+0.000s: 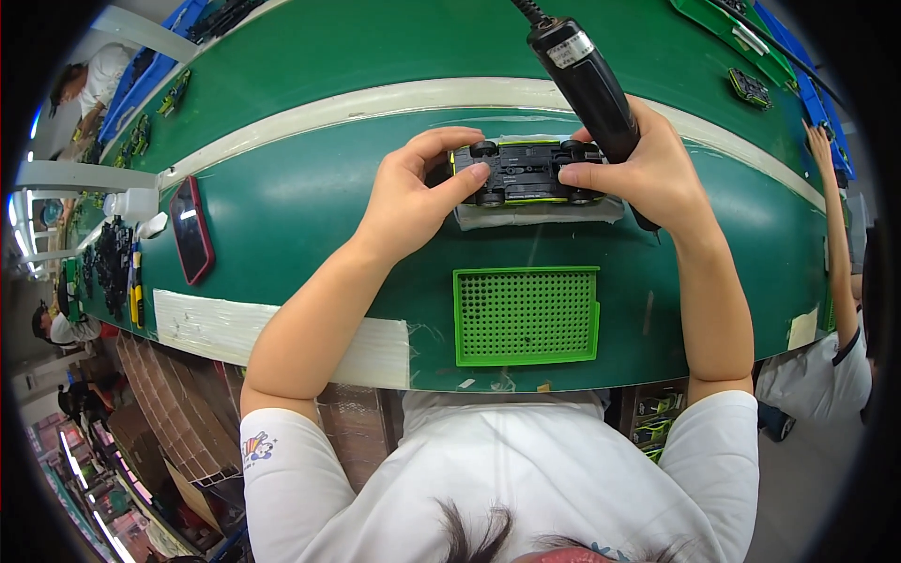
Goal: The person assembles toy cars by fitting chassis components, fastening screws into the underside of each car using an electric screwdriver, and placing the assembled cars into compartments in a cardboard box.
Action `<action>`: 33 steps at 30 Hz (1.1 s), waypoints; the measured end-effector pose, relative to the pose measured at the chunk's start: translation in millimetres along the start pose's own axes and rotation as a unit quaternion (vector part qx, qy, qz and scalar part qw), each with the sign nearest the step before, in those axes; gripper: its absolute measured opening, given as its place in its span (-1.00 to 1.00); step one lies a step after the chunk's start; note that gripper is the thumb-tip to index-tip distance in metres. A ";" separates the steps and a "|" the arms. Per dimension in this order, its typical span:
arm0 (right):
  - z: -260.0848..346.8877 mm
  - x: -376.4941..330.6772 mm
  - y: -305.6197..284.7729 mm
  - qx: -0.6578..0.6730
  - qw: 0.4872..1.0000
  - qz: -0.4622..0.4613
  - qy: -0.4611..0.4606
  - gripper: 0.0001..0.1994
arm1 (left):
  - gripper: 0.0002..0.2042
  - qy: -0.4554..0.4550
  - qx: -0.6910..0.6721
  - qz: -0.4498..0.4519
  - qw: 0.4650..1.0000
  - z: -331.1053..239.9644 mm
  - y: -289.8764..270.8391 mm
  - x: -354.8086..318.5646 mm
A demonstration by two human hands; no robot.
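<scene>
A toy car [524,169] lies upside down, its black underside and wheels facing up and a thin yellow-green edge of body showing. It rests on a pale pad [542,215]. My left hand [413,188] grips the car's left end, thumb on the underside and fingers behind. In my right hand [662,174] is a black corded electric screwdriver [587,89], lying between thumb and fingers. Its bit points down and to the right, away from the car. The right thumb also presses on the car's right end; the other right fingers are partly hidden by the tool.
A green perforated tray [526,314] lies between my forearms near the table edge. To the left are a red-edged phone [192,230], a pile of black parts [110,267] and yellow-handled tools [137,286]. A white strip [366,99] crosses the green table. Co-workers sit at both sides.
</scene>
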State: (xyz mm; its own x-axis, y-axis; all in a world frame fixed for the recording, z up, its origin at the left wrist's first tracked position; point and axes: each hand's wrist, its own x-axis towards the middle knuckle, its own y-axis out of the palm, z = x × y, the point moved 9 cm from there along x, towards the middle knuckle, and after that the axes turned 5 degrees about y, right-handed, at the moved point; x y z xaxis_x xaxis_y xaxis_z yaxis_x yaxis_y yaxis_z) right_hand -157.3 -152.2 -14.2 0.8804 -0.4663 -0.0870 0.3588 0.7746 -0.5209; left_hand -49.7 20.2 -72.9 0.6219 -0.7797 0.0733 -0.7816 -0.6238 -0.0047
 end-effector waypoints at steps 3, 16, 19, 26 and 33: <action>0.1 -0.9 -2.0 -0.030 0.999 -0.015 0.003 -0.42 | -0.66 0.017 0.006 -0.003 1.000 -2.8 -1.5 0.3; -12.5 4.9 0.9 -0.032 0.999 -0.009 -0.011 -0.40 | -0.65 0.010 0.039 -0.004 0.999 -8.0 -2.6 -0.1; -8.6 5.3 -1.2 -0.016 0.999 0.017 0.038 -0.41 | -0.64 -0.002 0.034 0.009 0.999 -2.6 -4.1 -0.2; -11.9 3.6 0.7 0.007 0.994 0.029 0.101 -0.43 | -0.67 -0.012 0.007 0.007 1.000 -2.8 -4.5 -0.5; -10.9 5.8 1.8 0.027 0.996 0.035 0.083 -0.43 | -0.70 -0.018 -0.011 0.007 1.000 -7.1 -3.1 2.4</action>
State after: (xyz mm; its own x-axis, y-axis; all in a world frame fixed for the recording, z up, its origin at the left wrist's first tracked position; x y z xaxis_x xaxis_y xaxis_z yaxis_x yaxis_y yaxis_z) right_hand -154.9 -158.2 -24.9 0.8421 -0.4715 -0.2617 0.3190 0.8268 -0.4634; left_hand -46.2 20.6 -65.6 0.6119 -0.7900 0.0375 -0.7908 -0.6118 0.0157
